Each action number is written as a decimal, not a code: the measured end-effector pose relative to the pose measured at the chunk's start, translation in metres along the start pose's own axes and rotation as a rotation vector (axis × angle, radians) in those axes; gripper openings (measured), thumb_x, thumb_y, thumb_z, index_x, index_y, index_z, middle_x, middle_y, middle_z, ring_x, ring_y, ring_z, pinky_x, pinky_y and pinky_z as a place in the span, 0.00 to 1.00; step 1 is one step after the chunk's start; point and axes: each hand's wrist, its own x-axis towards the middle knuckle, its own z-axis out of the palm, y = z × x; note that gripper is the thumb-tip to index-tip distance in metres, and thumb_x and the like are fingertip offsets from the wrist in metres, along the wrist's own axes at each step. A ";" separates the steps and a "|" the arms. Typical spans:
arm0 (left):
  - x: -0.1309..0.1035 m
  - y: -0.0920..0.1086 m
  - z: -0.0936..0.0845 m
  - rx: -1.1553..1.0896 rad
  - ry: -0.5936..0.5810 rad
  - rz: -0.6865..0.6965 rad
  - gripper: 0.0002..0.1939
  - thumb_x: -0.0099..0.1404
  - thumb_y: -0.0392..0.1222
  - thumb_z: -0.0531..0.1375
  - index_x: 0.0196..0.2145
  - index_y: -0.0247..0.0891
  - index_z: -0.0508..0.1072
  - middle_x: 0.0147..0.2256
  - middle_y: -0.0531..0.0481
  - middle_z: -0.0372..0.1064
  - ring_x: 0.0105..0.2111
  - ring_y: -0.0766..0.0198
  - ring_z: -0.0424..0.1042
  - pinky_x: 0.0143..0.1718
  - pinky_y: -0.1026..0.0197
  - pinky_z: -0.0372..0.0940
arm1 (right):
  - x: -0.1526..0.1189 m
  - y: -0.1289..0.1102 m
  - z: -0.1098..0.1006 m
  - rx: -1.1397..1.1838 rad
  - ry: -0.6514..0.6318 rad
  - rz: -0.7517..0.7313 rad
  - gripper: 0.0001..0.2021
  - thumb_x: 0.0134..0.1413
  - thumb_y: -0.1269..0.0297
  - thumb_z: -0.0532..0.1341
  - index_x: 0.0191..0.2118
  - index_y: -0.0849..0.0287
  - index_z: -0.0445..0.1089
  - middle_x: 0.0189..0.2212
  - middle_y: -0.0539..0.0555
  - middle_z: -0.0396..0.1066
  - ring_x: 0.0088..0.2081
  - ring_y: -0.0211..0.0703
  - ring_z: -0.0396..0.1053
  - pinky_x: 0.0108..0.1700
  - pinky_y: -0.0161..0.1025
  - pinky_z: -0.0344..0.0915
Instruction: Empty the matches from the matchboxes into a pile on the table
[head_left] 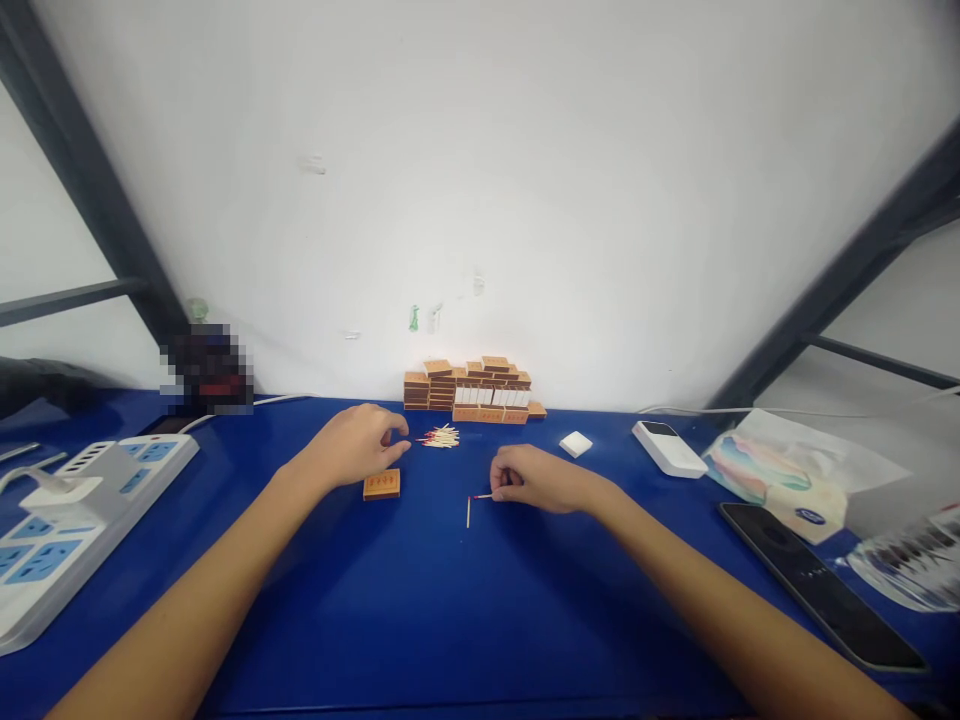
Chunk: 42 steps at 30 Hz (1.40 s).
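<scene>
My left hand (358, 447) hovers over the blue table (420, 600) with curled fingers, just above an orange matchbox (382, 485) and left of a small pile of loose matches (439, 437). Whether it pinches anything is too small to tell. My right hand (536, 479) rests on the table and pinches a red-tipped match (482, 496) that points left. Another match (468, 512) lies on the table just below that one. A stack of several orange matchboxes (472, 390) stands against the white wall behind.
A white and blue power strip (71, 525) lies at the left. On the right are a small white square object (576, 444), a white device (667, 448), a tissue pack (780, 480), a dark phone (817, 585) and a plastic bag (919, 565).
</scene>
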 end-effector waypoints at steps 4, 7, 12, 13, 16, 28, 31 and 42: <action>0.000 -0.003 -0.004 0.036 0.035 -0.036 0.13 0.68 0.48 0.57 0.43 0.44 0.79 0.32 0.49 0.77 0.31 0.59 0.74 0.31 0.60 0.60 | 0.001 -0.013 0.010 -0.038 0.124 0.052 0.04 0.59 0.67 0.61 0.34 0.58 0.73 0.34 0.53 0.75 0.33 0.41 0.69 0.33 0.35 0.60; 0.000 -0.003 0.001 0.094 0.027 -0.039 0.13 0.69 0.47 0.56 0.42 0.43 0.79 0.33 0.48 0.77 0.34 0.56 0.75 0.32 0.60 0.60 | -0.004 -0.028 0.022 0.040 0.248 0.176 0.03 0.59 0.67 0.61 0.34 0.57 0.73 0.31 0.51 0.76 0.31 0.40 0.70 0.31 0.35 0.59; 0.000 0.000 0.007 0.172 0.028 -0.011 0.12 0.70 0.46 0.56 0.43 0.41 0.78 0.38 0.44 0.77 0.38 0.54 0.75 0.34 0.59 0.62 | -0.020 -0.055 0.049 0.059 0.320 0.352 0.06 0.56 0.72 0.63 0.39 0.56 0.73 0.31 0.50 0.77 0.32 0.41 0.72 0.34 0.35 0.60; 0.000 0.001 0.007 0.179 0.035 -0.008 0.12 0.70 0.46 0.56 0.43 0.40 0.78 0.38 0.45 0.77 0.38 0.55 0.75 0.34 0.59 0.62 | -0.022 -0.060 0.053 0.049 0.316 0.384 0.06 0.56 0.72 0.64 0.39 0.56 0.73 0.30 0.50 0.78 0.32 0.41 0.72 0.34 0.35 0.60; -0.001 0.001 0.006 0.192 0.059 -0.011 0.13 0.71 0.46 0.56 0.44 0.40 0.78 0.37 0.45 0.77 0.38 0.55 0.75 0.34 0.60 0.62 | -0.023 -0.070 0.055 0.006 0.303 0.436 0.04 0.58 0.63 0.66 0.38 0.56 0.74 0.30 0.51 0.78 0.33 0.44 0.74 0.33 0.37 0.59; 0.001 0.002 0.008 0.218 0.046 -0.023 0.13 0.71 0.46 0.56 0.43 0.40 0.78 0.36 0.44 0.77 0.37 0.55 0.76 0.34 0.59 0.63 | -0.004 -0.085 0.051 -0.314 0.112 0.553 0.10 0.69 0.64 0.57 0.41 0.61 0.74 0.43 0.62 0.78 0.42 0.52 0.76 0.34 0.40 0.59; 0.000 0.003 0.005 0.220 0.047 -0.036 0.13 0.71 0.46 0.55 0.42 0.40 0.78 0.35 0.45 0.77 0.36 0.55 0.75 0.35 0.59 0.64 | -0.006 -0.081 0.046 -0.341 0.076 0.516 0.11 0.70 0.64 0.55 0.43 0.62 0.74 0.44 0.64 0.78 0.42 0.52 0.76 0.35 0.39 0.60; -0.003 -0.001 -0.001 0.129 0.074 -0.126 0.11 0.69 0.45 0.57 0.39 0.39 0.78 0.34 0.44 0.76 0.34 0.55 0.75 0.36 0.58 0.64 | 0.073 -0.059 0.010 -0.545 0.177 0.309 0.13 0.69 0.70 0.54 0.50 0.70 0.72 0.47 0.74 0.75 0.49 0.60 0.75 0.46 0.44 0.67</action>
